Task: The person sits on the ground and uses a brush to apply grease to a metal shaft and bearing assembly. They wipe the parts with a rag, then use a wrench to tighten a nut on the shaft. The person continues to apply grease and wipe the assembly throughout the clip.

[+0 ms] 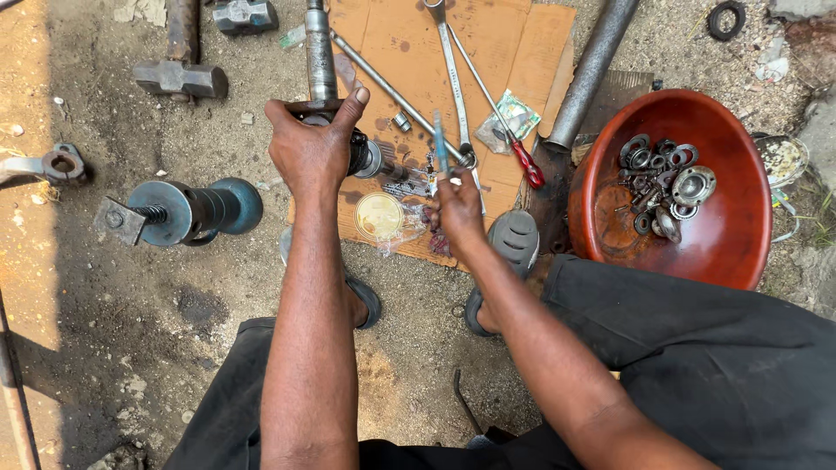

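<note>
I'm seeing hard daylight falling from above, bleaching the cardboard (488,52) and glaring off the red bowl (740,235). Short dark shadows are pooling under things. Focus is holding sharp; edges are bowing slightly.

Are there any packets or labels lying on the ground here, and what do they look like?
Plastic packet: on the cardboard near the red-handled screwdriver, small, crinkled, clear with green and white print.
Clear bag: on the cardboard's near edge below the right hand, see-through, beside a round yellowish lid.
No signs or screens.
</note>
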The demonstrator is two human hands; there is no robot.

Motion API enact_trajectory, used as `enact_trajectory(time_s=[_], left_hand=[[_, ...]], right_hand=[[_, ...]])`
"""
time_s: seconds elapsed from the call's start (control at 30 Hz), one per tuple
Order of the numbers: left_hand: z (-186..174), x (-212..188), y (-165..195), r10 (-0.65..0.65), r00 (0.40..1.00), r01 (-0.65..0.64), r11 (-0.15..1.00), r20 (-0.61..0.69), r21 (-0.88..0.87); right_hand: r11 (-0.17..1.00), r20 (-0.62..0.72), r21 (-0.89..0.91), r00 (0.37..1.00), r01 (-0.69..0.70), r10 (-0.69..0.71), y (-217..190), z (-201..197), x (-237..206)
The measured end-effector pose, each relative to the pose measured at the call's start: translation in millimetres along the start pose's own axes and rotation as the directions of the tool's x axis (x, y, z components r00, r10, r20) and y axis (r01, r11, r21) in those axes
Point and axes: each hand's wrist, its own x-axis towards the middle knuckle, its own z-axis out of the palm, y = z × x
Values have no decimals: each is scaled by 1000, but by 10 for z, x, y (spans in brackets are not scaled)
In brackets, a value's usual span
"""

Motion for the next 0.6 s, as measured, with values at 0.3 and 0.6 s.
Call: enact_trajectory(time_s=[0.3, 0.6], left_hand=[[72, -7, 30, -78, 995, 78, 997, -68, 3], [33, -70, -15, -129, 992, 129, 992, -13, -10]], right_hand=[[939, 225, -100, 927, 328, -300, 4, 544, -433], [672, 232, -585, 888, 454, -398, -44, 661, -289]])
